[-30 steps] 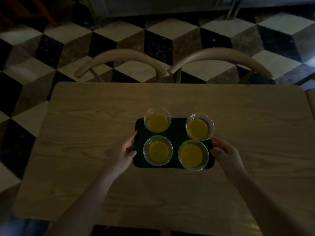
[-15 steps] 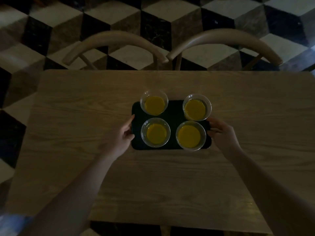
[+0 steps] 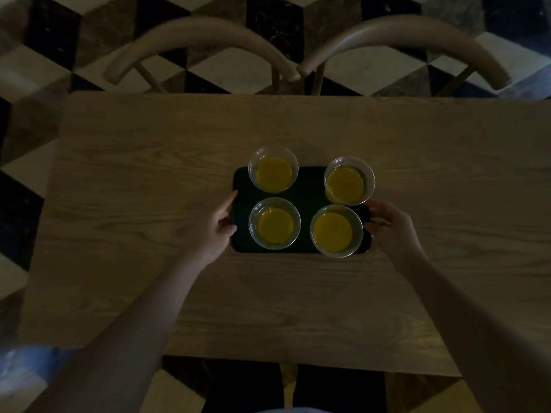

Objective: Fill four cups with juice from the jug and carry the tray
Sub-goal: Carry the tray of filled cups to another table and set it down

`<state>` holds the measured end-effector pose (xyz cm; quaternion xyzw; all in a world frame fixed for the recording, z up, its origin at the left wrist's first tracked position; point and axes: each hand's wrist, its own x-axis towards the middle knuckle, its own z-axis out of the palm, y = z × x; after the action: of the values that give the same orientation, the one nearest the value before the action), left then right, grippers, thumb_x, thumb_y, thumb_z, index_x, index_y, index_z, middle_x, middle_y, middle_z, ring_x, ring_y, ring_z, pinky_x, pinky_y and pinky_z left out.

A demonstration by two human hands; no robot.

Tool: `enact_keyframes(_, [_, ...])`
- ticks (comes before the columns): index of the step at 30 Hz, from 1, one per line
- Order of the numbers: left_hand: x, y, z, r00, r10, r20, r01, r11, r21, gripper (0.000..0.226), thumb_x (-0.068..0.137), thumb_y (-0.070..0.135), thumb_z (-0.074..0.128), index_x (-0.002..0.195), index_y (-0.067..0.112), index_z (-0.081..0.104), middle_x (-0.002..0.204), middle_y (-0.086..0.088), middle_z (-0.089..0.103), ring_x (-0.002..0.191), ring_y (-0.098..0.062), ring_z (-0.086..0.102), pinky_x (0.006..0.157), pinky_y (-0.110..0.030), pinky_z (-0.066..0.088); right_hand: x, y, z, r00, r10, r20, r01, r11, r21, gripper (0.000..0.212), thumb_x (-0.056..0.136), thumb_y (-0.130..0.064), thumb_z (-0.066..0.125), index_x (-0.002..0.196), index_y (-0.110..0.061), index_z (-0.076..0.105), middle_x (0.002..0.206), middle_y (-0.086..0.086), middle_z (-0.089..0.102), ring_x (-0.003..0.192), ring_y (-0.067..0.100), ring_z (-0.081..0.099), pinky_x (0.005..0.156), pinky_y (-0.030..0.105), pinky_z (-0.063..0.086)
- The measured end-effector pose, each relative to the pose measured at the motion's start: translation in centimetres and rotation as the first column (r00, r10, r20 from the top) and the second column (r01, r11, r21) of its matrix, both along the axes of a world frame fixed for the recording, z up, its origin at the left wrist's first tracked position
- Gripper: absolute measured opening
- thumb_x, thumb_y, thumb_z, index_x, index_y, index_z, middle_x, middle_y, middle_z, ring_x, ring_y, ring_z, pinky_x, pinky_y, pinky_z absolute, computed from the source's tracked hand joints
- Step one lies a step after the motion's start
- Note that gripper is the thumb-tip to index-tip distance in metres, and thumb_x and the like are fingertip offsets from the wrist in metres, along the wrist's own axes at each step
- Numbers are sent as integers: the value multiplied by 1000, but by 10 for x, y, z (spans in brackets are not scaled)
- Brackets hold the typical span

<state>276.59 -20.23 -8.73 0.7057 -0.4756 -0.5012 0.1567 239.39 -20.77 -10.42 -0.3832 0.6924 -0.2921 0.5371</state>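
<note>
A dark rectangular tray lies on the wooden table and carries several clear cups of orange juice. The near-left cup and near-right cup stand in front; the far-left cup and far-right cup stand behind. My left hand grips the tray's left edge, thumb on top. My right hand grips the tray's right edge beside the near-right cup. No jug is in view.
Two curved wooden chair backs stand close behind the table's far edge. The floor around is black, white and brown cube-patterned tile. My legs show below the table's near edge.
The view has tilted further down and closer, so the table and tray sit lower in frame. Both hands stay on the tray's edges; the cups keep their places.
</note>
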Motion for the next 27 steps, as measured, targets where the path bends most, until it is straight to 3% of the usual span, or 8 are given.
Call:
enact_keyframes(2, [0,8,-1,1000,-13,24,13,1000,6,80,97,7,61,147,60,27,155,-8,43,139,-15,39,103,-31,40,0,7,1,1000,-3,0,3,1000,-8,55,84,15,59,112,-30,71,109,5,75,101,17,73,78,28,56])
enact_keyframes(5, [-3,18,-2,1000,-14,10,14,1000,-4,78,97,3,60,150,52,29,153,-8,45,126,-2,38,81,-4,42,2,15,2,1000,-2,-2,2,1000,-19,62,82,18,58,105,-38,70,107,5,75,97,17,72,77,27,54])
enact_keyframes(7, [-4,23,-2,1000,-13,14,13,1000,-14,79,97,-1,59,152,47,29,154,-9,44,126,-2,37,82,-3,40,4,21,1,1000,-6,-5,6,1000,-18,63,81,18,58,102,-41,69,104,2,74,94,16,71,77,28,53])
enact_keyframes(9, [-7,27,-1,1000,1,-2,-1,1000,-7,78,96,-4,57,153,42,30,155,-10,42,136,-11,37,93,-12,36,3,27,-1,1000,-10,2,10,1000,-13,62,81,19,57,103,-38,69,105,2,74,96,18,71,77,30,54])
enact_keyframes(12, [-10,33,-3,999,19,-35,-20,1000,-17,76,95,-9,55,154,33,32,152,-10,44,132,-9,40,83,0,41,2,34,-4,1000,-21,20,21,1000,-11,57,81,20,57,112,-26,69,109,9,73,102,24,70,80,32,55])
enact_keyframes(19, [-9,39,-4,999,24,-39,-23,1000,14,77,97,-5,55,151,45,31,155,-13,41,129,-6,35,106,-30,34,4,41,-4,1000,-17,7,18,999,-27,64,80,21,58,101,-39,69,104,7,73,100,23,70,80,29,55])
enact_keyframes(24, [-6,36,-7,1000,4,-23,-4,1000,9,77,98,-3,55,152,45,30,153,-14,44,129,-9,38,101,-27,35,3,42,-4,1000,-11,16,12,1000,-24,55,81,19,58,112,-25,69,109,12,72,102,26,70,80,33,57])
enact_keyframes(27, [-6,36,-6,1000,7,-22,-7,1000,17,78,98,-4,55,151,48,30,153,-15,44,135,-14,39,106,-35,36,5,44,-2,1000,-18,15,18,1000,-22,57,80,20,58,109,-28,69,106,9,73,97,20,71,71,19,55])
